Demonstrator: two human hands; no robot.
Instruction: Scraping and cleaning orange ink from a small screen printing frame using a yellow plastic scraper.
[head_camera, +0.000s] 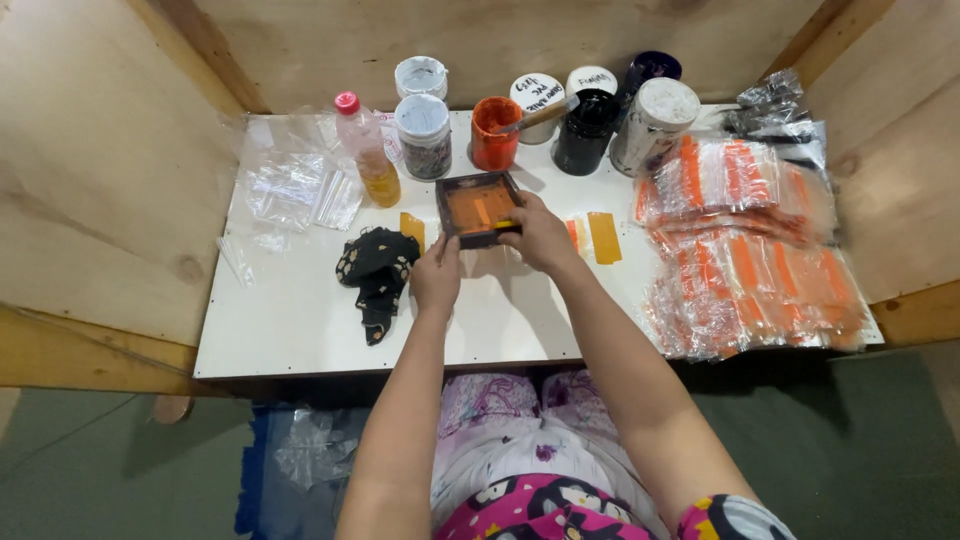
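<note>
White bench (300, 320), plywood walls. Left hand (436, 275) and right hand (540, 236) gripped small dark frame (478, 207) by its edges; judged light, rigid, ink-smeared.

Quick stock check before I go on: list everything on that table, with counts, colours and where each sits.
Table: one, white, between wooden walls.
Small frame: one, dark with orange centre, mid-table, held by both hands.
Orange jar: one, open, a stick resting in it, back row.
Black jar: one, back row.
White-lidded jars: about five, back row; exact count is unclear.
Bottle: one, clear with pink cap and amber liquid, back left.
Clear bags: loose pile, left.
Black cloth: one, patterned, left of the hands.
Orange strips: a few, beside the frame.
Bagged orange pieces: large heap, right.
Left hand: grips the frame's near edge.
Right hand: grips its right side.
</note>
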